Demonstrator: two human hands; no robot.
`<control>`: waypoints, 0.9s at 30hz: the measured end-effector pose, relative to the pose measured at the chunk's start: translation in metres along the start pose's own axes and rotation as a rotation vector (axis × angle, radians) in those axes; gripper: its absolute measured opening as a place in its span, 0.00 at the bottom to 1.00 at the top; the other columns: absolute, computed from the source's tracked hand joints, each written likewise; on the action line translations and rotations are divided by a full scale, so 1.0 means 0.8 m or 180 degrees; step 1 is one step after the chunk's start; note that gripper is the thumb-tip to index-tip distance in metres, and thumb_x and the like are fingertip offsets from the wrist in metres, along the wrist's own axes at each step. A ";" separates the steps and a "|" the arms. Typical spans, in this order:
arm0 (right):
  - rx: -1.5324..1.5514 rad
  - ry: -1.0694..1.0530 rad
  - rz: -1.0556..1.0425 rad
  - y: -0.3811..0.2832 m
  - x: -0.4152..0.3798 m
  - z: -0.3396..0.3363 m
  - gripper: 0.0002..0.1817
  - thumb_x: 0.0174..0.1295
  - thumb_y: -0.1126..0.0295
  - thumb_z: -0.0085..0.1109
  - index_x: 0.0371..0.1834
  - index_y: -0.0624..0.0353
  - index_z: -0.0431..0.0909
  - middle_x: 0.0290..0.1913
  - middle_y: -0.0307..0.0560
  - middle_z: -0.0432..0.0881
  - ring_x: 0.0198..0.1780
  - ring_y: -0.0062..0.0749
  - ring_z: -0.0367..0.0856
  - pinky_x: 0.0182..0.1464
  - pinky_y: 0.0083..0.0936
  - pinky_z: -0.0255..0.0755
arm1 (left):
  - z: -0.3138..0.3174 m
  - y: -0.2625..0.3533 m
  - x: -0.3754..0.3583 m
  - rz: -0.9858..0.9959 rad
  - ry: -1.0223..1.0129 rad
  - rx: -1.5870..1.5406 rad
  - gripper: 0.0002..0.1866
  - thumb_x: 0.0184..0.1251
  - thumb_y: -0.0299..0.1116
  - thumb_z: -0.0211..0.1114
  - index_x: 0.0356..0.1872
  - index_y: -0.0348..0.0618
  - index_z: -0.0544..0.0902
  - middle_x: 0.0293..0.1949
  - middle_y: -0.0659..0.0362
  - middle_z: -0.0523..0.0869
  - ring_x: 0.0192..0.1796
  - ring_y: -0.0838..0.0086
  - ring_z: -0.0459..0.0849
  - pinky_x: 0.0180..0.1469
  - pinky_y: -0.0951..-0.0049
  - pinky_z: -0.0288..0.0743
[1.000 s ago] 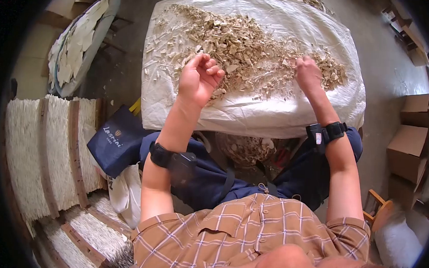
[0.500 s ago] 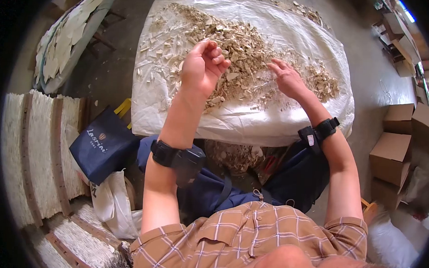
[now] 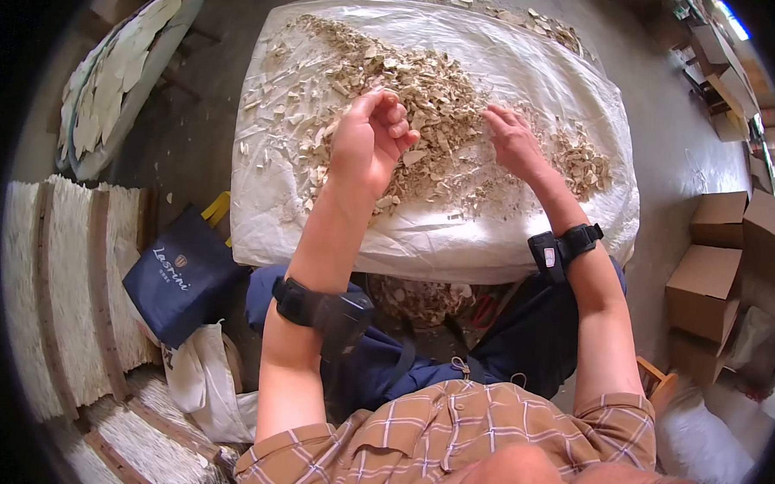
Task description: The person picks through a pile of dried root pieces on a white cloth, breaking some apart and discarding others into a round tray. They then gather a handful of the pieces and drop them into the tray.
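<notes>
Preferably, hold wrists clear of the cloth-covered bench (image 3: 456, 245) and handle few brittle-looking flakes (image 3: 437, 93) at once, lightly. At upper centre of the frame, note left hand (image 3: 370, 142) loosely curled, right hand (image 3: 511, 142) drawn narrow at the fingertips, both at the flakes; impossible to tell whether fully closed on anything. Farther off, at the frame's top, see scattered fragments (image 3: 552, 30).

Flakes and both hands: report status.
Left hand curled, right hand bent, both at flakes; grip unclear. Flakes heaped, scattered on sheet. No obstacle seen.
</notes>
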State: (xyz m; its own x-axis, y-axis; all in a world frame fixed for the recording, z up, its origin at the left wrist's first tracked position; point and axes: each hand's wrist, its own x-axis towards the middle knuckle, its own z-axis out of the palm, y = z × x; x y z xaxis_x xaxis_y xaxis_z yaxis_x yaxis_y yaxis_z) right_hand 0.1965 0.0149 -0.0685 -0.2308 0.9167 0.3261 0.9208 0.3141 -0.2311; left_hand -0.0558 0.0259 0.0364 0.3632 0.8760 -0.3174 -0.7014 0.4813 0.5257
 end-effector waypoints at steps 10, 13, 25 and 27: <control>-0.0459 -0.0688 0.0875 0.030 -0.004 -0.053 0.06 0.47 0.74 0.52 0.25 0.53 0.79 0.31 0.44 0.78 0.35 0.37 0.77 0.37 0.31 0.71 | -0.005 0.004 -0.002 0.0001 -0.0165 -0.0054 0.09 0.64 0.34 0.46 0.25 0.44 0.69 0.20 0.64 0.64 0.21 0.79 0.62 0.31 0.73 0.64; -0.0097 -0.0710 0.0858 0.007 -0.001 -0.046 0.07 0.50 0.73 0.50 0.28 0.51 0.79 0.31 0.44 0.78 0.35 0.38 0.77 0.37 0.31 0.71 | -0.002 0.001 0.000 -0.0020 -0.0085 -0.0038 0.09 0.64 0.34 0.46 0.25 0.44 0.69 0.20 0.64 0.65 0.21 0.79 0.62 0.31 0.73 0.64; 0.0113 -0.0775 0.0428 -0.007 -0.006 -0.031 0.05 0.50 0.67 0.51 0.24 0.51 0.77 0.29 0.42 0.76 0.32 0.38 0.77 0.34 0.31 0.71 | -0.002 0.001 0.009 -0.0004 -0.0045 -0.0002 0.09 0.64 0.34 0.46 0.26 0.44 0.69 0.21 0.64 0.65 0.21 0.79 0.63 0.31 0.73 0.65; 0.0025 -0.0844 0.0428 -0.009 -0.010 -0.029 0.05 0.51 0.68 0.51 0.25 0.52 0.77 0.30 0.41 0.77 0.33 0.37 0.77 0.34 0.30 0.71 | 0.001 -0.001 0.009 -0.0001 -0.0038 0.0004 0.09 0.64 0.34 0.46 0.26 0.44 0.69 0.21 0.64 0.65 0.21 0.79 0.63 0.31 0.73 0.64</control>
State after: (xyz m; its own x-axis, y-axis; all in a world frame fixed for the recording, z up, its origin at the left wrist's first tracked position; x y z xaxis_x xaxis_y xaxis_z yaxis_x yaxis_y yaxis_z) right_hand 0.1987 -0.0003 -0.0482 -0.1819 0.9824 0.0415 0.9465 0.1863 -0.2634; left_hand -0.0524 0.0318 0.0340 0.3708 0.8761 -0.3082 -0.7005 0.4817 0.5266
